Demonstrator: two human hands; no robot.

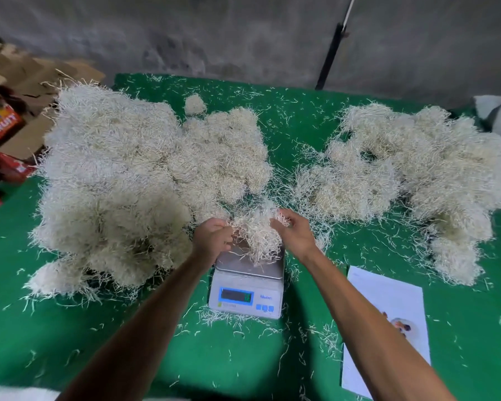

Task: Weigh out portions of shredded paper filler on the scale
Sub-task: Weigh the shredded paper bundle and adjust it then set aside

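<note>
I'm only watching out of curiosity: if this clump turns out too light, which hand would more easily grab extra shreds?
Probably the left hand. It holds the clump over the scale right beside the big heap. The right hand is farther from its nearest pile.

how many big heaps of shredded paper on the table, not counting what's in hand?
2. The left heap sits left of the scale; the right heap sits right of it. A small separate ball lies behind the left heap.
</note>
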